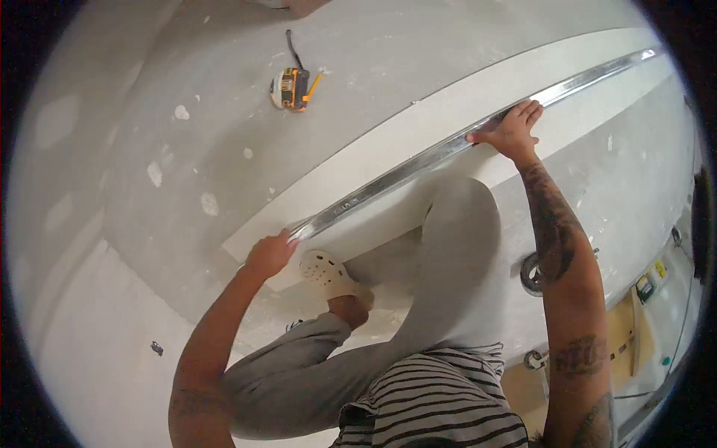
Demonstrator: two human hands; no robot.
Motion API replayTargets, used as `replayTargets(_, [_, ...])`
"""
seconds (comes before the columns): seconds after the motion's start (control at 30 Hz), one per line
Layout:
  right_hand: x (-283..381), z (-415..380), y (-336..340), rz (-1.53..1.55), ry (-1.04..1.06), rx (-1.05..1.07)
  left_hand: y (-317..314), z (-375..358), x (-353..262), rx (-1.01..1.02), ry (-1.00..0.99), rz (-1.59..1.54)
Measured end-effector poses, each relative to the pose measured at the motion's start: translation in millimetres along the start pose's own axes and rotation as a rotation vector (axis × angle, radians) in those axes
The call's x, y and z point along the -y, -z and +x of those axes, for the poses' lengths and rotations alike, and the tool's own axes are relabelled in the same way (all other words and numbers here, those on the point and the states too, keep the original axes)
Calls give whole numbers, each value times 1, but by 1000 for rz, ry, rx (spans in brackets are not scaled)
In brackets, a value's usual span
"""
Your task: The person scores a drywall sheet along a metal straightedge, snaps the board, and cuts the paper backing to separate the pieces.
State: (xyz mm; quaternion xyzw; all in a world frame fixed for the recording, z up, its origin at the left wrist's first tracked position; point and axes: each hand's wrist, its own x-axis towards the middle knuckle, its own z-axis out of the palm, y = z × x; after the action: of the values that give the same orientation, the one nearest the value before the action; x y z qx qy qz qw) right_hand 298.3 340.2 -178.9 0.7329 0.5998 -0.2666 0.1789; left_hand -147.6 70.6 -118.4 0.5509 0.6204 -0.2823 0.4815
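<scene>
Two hands are touching a long metal strip [403,175]: the left hand [270,255] is gripping one end, the right hand [514,133] is resting on it, fingers spread. It is running from the left hand out past the right, over a white board [388,145].

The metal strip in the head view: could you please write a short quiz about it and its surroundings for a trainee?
1. True or false: the left hand and the right hand both touch the metal strip.
2. Which lies off the white board? A. metal strip; B. tape measure.
3. Fill the gap: the pale clog near the left hand is dotted with ____.
Key: 1 true; 2 B; 3 holes.
</scene>
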Motion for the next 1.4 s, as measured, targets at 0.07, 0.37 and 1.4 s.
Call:
replayTargets(0.07, [3,-6,1,0,5,9,-13,-16,27,9,47,-55])
replayTargets(0.37, [0,3,5,-21,-25,2,89,45,8,-621,58,-272])
replayTargets(1.4, [-2,-2,33,31,-65,137,223,166,-162,-810,139,-413])
